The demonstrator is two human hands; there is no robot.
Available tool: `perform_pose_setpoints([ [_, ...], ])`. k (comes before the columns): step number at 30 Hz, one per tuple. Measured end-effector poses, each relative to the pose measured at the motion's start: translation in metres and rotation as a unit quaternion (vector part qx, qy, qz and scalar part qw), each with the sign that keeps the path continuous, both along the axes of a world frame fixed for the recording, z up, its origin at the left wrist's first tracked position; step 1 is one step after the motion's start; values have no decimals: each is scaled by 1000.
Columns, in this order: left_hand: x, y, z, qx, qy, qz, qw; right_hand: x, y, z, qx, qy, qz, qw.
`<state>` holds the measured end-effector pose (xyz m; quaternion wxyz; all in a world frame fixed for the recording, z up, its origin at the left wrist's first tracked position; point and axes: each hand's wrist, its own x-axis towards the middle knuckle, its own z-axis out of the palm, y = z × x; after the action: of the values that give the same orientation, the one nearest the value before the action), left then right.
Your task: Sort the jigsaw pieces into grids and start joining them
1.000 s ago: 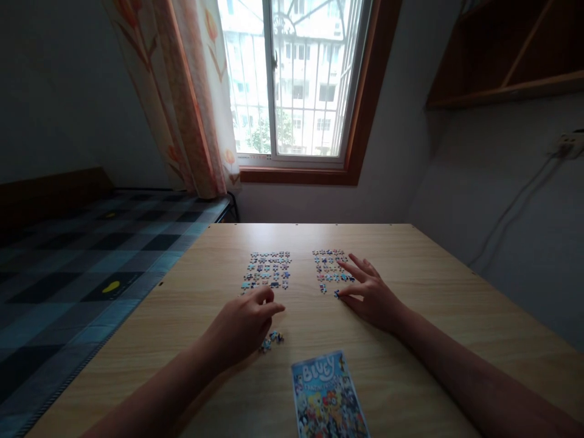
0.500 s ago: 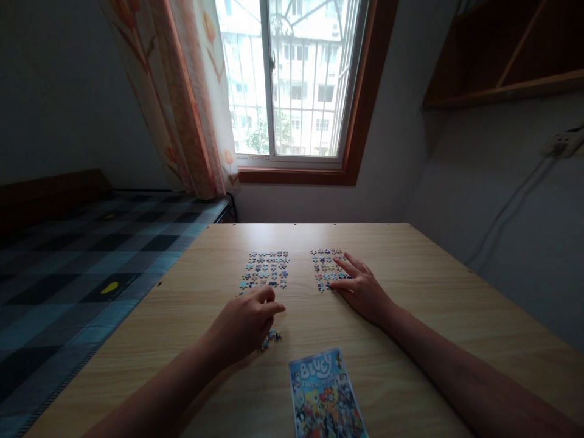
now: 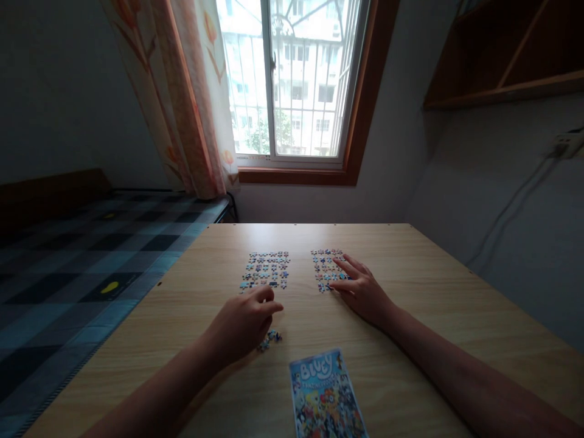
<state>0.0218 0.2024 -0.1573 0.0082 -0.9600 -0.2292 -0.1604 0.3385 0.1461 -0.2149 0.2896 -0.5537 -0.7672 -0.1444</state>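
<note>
Loose jigsaw pieces lie in rows in two groups on the table, a left group point(image 3: 267, 267) and a right group point(image 3: 325, 260). My right hand point(image 3: 362, 289) rests at the right group with fingers spread, its lowest fingertip at a piece in the nearest row. My left hand point(image 3: 246, 316) is just in front of the left group, its fingers curled in and one digit pointing right. Whatever its fingers may hold is hidden. Beside it lies a small heap of jigsaw pieces point(image 3: 272, 336), partly covered by the hand.
A blue picture sheet point(image 3: 326, 392) with "BLUEY" lettering lies at the near edge of the wooden table point(image 3: 410, 359). To the left stands a bed with a checked cover point(image 3: 91, 292). A window point(image 3: 301, 85) and a curtain point(image 3: 182, 97) are beyond the table.
My left hand has shifted very slightly left. My right hand stays at the right group, nearly still.
</note>
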Motion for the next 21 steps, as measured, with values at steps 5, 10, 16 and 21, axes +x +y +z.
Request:
perform_pose_setpoints([
  [5, -3, 1, 6, 10, -9, 6, 1000, -2, -2, 1, 9, -2, -3, 1000],
  [10, -8, 5, 8, 20, -20, 19, 999, -2, -2, 1, -22, -2, -7, 1000],
  [16, -9, 5, 5, -25, 0, 12, 1000, -1, -3, 0, 12, 10, -3, 1000],
  [21, -11, 2, 9, -90, 23, -47, 995, -2, -6, 3, 28, 17, 5, 999],
])
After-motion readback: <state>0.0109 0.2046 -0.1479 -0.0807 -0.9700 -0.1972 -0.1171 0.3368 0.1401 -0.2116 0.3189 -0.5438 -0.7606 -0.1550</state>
